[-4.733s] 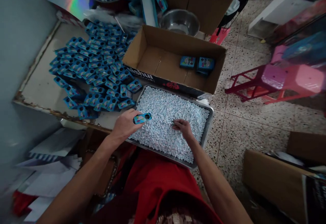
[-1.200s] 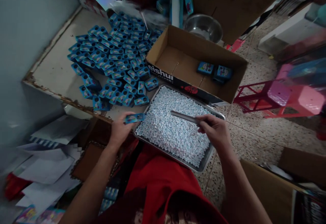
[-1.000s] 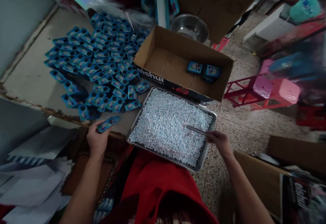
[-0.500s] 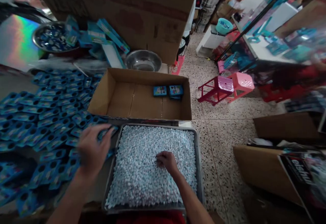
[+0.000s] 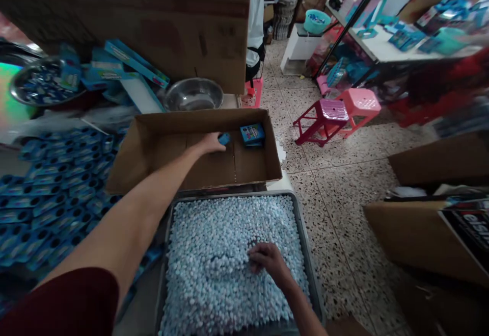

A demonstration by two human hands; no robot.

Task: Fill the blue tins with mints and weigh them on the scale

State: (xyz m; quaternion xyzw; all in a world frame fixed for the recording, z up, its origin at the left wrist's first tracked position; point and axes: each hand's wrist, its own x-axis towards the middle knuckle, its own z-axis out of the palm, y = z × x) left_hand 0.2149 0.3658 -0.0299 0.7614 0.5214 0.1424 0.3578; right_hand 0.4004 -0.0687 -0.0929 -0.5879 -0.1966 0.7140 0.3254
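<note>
Left hand point(image 5: 213, 143) closed on a blue box point(image 5: 224, 138) inside the carton point(image 5: 273, 150), right hand point(image 5: 269, 262) curled at pellets point(image 5: 202, 224) in the tray point(image 5: 308, 257), can't tell its hold; crooked release might knock the nearby stack point(image 5: 252, 133).

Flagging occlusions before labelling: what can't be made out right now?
All head view:
Left hand: whether it grips the blue box; its fingers hide the contact.
Right hand: whether it holds anything; its fingers and the white pellets hide that.
Tray: near end, cut off by the bottom edge.
Boxes at left: print, small and blurred.
</note>
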